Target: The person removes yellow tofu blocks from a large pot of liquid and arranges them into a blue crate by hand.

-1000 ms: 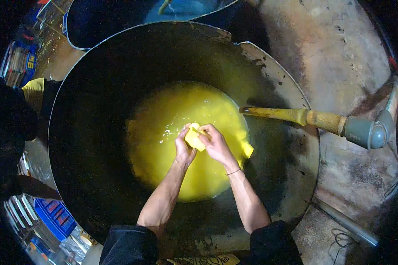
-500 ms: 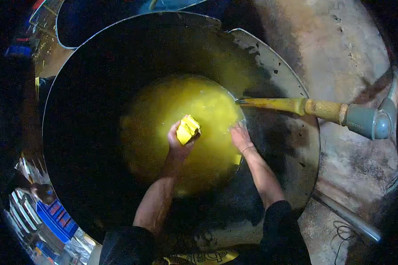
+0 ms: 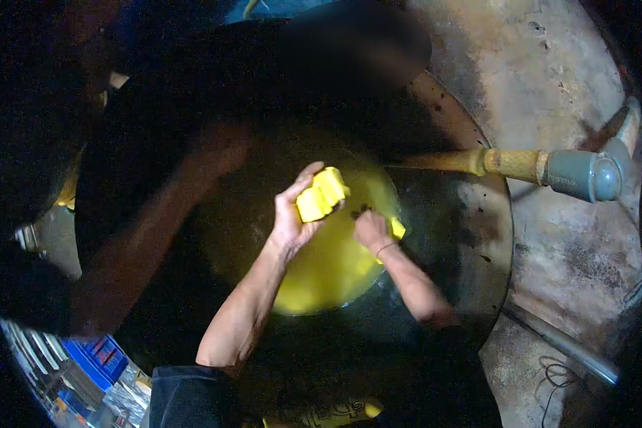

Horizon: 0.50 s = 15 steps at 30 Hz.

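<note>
Several bright yellow blocks (image 3: 321,194) are stacked together in my left hand (image 3: 289,217), whose fingers wrap round them above a large dark round pan (image 3: 442,285). My right hand (image 3: 371,230) is low at the right side of the yellow liquid (image 3: 321,285); its fingers are blurred and in shadow, so I cannot make out whether they hold anything. Just right of that hand, another yellow piece (image 3: 397,228) shows at the edge of the liquid.
Another person's arm (image 3: 150,228) reaches over the pan from the left, and their dark head shape (image 3: 357,46) leans over the far rim. A pipe with a wrapped joint (image 3: 517,165) juts over the right rim. A blue crate (image 3: 98,360) lies lower left.
The other person has leaned in over the pan with an arm extended. My left hand has moved up and right with the blocks. My right hand has shifted down and left, near the liquid's edge.
</note>
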Tool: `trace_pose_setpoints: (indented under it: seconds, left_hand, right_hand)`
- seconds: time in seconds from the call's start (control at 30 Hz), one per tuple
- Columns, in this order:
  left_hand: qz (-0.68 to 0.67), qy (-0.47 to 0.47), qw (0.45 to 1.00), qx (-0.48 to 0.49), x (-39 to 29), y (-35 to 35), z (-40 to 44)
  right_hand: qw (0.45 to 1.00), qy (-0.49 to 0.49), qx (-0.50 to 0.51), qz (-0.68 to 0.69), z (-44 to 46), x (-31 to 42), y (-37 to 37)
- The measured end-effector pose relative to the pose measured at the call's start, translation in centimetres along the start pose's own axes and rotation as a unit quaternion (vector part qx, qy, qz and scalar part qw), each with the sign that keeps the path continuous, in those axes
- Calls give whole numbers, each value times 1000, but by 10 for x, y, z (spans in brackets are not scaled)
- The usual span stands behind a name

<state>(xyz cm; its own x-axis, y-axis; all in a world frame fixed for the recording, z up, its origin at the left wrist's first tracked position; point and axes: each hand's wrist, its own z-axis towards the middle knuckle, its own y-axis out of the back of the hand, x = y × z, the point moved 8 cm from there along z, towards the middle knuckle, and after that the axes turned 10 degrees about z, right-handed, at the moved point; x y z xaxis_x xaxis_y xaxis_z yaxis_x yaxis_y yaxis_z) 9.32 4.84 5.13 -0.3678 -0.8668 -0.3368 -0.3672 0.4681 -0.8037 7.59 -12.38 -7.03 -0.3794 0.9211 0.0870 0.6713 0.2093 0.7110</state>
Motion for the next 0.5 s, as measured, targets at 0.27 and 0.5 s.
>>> trace_pose_setpoints:
  seconds: [0.27,0.5]
  left_hand:
    - [20,33,972,232,-53,-150,-65]
    - [-61,-74,987,127,-108,-131,-134]
  right_hand:
    - [981,33,-180,62,5,-2,-51]
    - [907,205,69,362,7,-5,-22]
